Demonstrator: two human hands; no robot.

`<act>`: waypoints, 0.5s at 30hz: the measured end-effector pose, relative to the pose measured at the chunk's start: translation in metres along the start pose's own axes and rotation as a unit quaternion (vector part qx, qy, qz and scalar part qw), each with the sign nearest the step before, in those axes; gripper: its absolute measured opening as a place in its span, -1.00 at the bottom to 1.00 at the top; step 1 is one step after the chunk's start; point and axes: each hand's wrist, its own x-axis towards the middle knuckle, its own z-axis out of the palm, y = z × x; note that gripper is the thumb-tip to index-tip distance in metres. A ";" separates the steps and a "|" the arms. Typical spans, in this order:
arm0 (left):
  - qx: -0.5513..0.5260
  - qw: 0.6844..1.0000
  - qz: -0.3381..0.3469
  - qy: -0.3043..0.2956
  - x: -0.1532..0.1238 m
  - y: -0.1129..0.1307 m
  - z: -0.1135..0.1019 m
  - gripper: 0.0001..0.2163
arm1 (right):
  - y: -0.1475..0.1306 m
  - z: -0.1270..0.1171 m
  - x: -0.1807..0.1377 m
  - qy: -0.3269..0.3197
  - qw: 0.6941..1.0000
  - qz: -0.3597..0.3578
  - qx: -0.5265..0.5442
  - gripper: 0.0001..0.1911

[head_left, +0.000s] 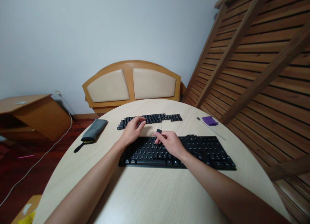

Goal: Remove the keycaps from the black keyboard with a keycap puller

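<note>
A black keyboard (147,161) lies across the table in front of me, many of its keys showing bare switch posts. My right hand (170,143) is over its middle, pinching a wire keycap puller (159,131) with a small black body and thin wires on either side. My left hand (132,131) hovers over the keyboard's upper left edge, fingers curled and thumb a little apart from them; I see nothing in it. Just beyond it, loose black keycaps (152,118) are laid out in rows, partly hidden by my left fingers.
On the round table (155,195), a grey pouch (95,130) lies at left. A purple cloth (210,121) and a thin stick with a dark tip (213,130) lie at right. Behind stand a padded headboard (132,69) and wooden slats (244,72).
</note>
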 end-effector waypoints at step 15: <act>-0.100 0.992 -0.008 -0.073 -0.074 0.039 0.014 -0.79 | 0.000 0.002 -0.008 -0.072 0.994 -0.066 -0.056 -0.47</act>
